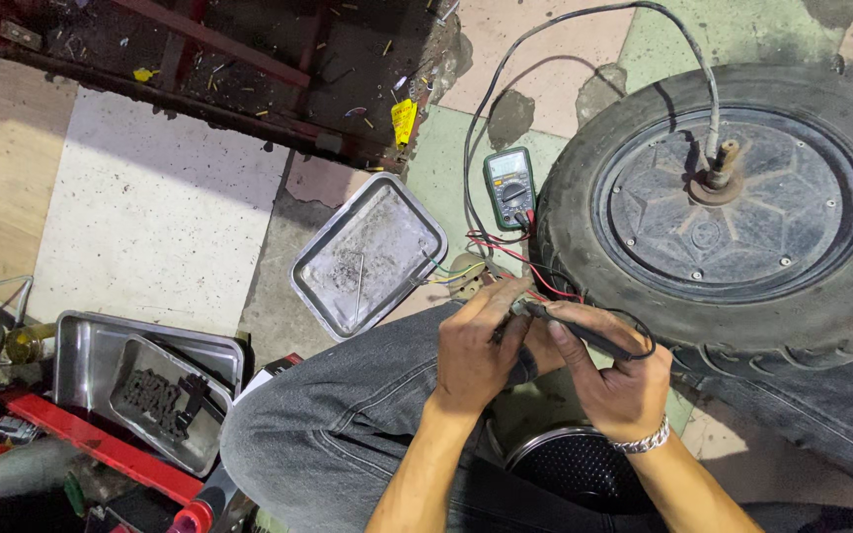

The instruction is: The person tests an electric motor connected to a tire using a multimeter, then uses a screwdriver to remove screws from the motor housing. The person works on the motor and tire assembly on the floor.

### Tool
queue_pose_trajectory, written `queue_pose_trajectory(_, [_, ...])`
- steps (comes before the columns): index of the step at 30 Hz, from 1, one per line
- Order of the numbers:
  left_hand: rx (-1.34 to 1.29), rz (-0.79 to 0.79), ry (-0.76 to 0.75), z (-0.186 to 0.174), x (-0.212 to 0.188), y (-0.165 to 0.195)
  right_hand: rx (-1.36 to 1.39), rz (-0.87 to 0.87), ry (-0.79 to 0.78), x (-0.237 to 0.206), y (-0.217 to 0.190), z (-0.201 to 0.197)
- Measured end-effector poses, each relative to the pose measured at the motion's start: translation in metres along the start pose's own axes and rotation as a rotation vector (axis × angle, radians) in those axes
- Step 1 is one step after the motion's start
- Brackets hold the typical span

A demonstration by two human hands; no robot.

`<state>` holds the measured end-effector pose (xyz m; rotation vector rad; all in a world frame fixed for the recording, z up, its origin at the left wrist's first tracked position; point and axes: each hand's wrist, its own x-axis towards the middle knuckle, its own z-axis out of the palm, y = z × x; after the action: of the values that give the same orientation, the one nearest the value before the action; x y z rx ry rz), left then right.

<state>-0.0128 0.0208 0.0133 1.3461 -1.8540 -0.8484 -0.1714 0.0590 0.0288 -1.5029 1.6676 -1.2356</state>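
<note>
A black rubber-tyred hub motor wheel (733, 207) lies flat on the floor at the right, a grey cable rising from its axle. A green multimeter (509, 187) lies on the floor left of the wheel, with red and black leads running toward my hands. My right hand (614, 370) holds a black test probe (584, 334) like a pen. My left hand (481, 345) pinches the thin coloured wires (451, 273) at the probe's tip. Both hands meet above my knee, just in front of the tyre.
An empty metal tray (367, 255) lies on the floor to the left of the multimeter. Stacked steel trays (150, 380) with dark small parts stand at the lower left, beside red metal bars. A dirty red frame (249, 69) crosses the top. A round black mesh object (570, 464) sits below my hands.
</note>
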Motion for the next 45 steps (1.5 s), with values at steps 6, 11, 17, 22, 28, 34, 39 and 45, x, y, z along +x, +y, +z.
queue_pose_trajectory(6, [-0.008,-0.018,-0.008,0.000,0.000,0.001,0.010,-0.012,0.001,0.001,0.001,-0.001])
queue_pose_trajectory(11, [0.008,-0.008,-0.011,0.000,0.000,0.001,0.006,-0.008,-0.008,0.001,0.000,0.000])
queue_pose_trajectory(17, [0.014,-0.007,-0.011,0.001,0.000,0.000,0.064,0.061,-0.030,0.000,0.003,-0.001])
queue_pose_trajectory(22, [0.021,0.006,-0.010,0.001,-0.001,-0.001,0.139,0.102,-0.046,-0.002,0.011,0.001])
queue_pose_trajectory(28, [0.032,0.002,-0.010,0.001,-0.001,-0.001,0.167,0.132,-0.054,-0.006,0.018,0.002])
queue_pose_trajectory(34, [0.021,-0.005,-0.021,0.000,0.000,0.001,0.156,0.128,-0.058,-0.008,0.023,0.004])
queue_pose_trajectory(39, [0.026,0.020,-0.016,-0.001,0.000,0.001,0.260,0.199,-0.078,-0.010,0.028,0.006])
queue_pose_trajectory(45, [0.040,0.043,-0.014,0.000,0.000,0.000,0.278,0.182,-0.081,-0.011,0.033,0.007])
